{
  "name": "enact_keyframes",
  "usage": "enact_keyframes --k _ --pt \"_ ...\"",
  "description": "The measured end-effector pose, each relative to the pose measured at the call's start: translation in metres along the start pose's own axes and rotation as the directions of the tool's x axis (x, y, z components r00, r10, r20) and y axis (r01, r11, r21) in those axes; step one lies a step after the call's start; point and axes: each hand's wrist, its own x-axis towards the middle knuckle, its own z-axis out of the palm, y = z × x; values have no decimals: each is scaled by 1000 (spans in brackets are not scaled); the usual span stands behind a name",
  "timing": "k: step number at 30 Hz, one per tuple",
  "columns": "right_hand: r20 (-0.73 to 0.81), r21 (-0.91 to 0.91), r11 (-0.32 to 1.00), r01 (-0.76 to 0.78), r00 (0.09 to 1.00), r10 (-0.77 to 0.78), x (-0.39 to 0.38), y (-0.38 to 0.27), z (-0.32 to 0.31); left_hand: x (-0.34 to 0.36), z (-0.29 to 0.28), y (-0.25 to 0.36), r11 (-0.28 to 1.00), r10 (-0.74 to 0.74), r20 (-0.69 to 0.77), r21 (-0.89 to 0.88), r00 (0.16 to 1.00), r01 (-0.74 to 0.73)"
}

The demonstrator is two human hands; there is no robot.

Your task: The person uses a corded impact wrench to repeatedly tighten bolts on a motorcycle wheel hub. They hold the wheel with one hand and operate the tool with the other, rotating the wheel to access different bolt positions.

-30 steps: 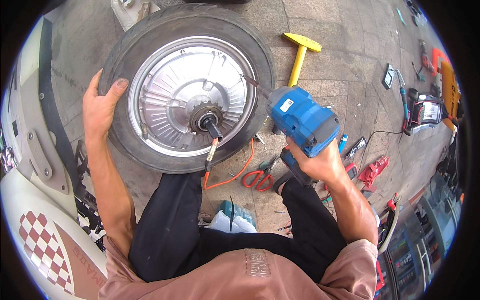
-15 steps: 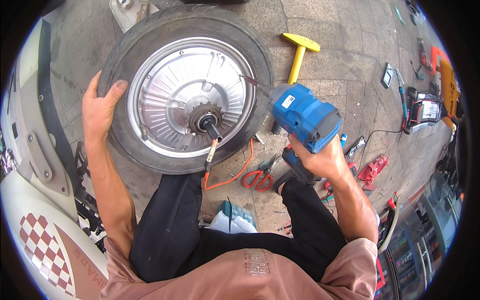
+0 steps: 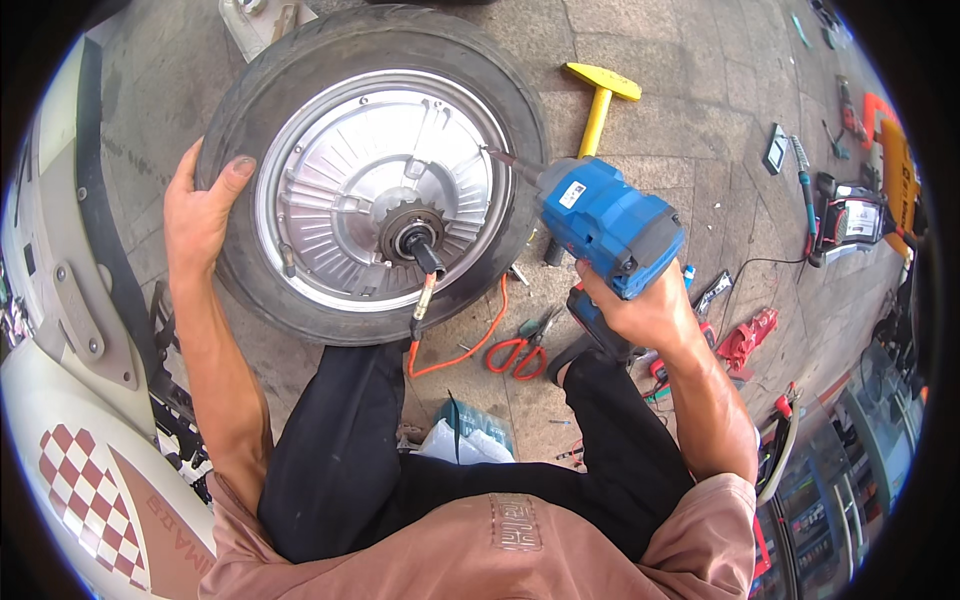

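Note:
A hub-motor wheel (image 3: pixel 340 170) with a black tire and silver motor cover leans near my legs, tilted toward me. My left hand (image 3: pixel 203 215) grips the tire's left side, thumb on the sidewall and fingers behind it. In my right hand (image 3: pixel 640 312) is a blue cordless impact wrench (image 3: pixel 612 225), held by its handle. Its long bit (image 3: pixel 512 162) reaches left to the upper right edge of the motor cover, at a bolt position. From the axle (image 3: pixel 430 260) a cable with an orange lead (image 3: pixel 470 352) runs down and loops right.
A yellow hammer (image 3: pixel 598 110) lies on the paving beyond the wrench. Red-handled scissors (image 3: pixel 516 358) rest between my knees. At right are a phone (image 3: pixel 775 150), a red bag (image 3: pixel 747 338) and scattered tools. A white scooter body (image 3: pixel 80 470) stands at left.
The wheel and the impact wrench have shifted very slightly upward in the picture. Both hands keep their grip, and the bit stays at the cover's edge.

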Motion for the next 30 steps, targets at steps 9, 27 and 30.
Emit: enact_keyframes --k 9,27,30 --pt "-3 36 999 1 1000 -1 2 1 -2 -1 0 1 1000 -15 -16 13 1000 15" --pt "36 -7 997 80 996 -79 3 4 -6 -1 0 0 1000 -13 -35 21 999 14" --pt "56 -10 998 65 996 -64 4 4 -7 0 0 1 998 -26 13 -52 1000 27"
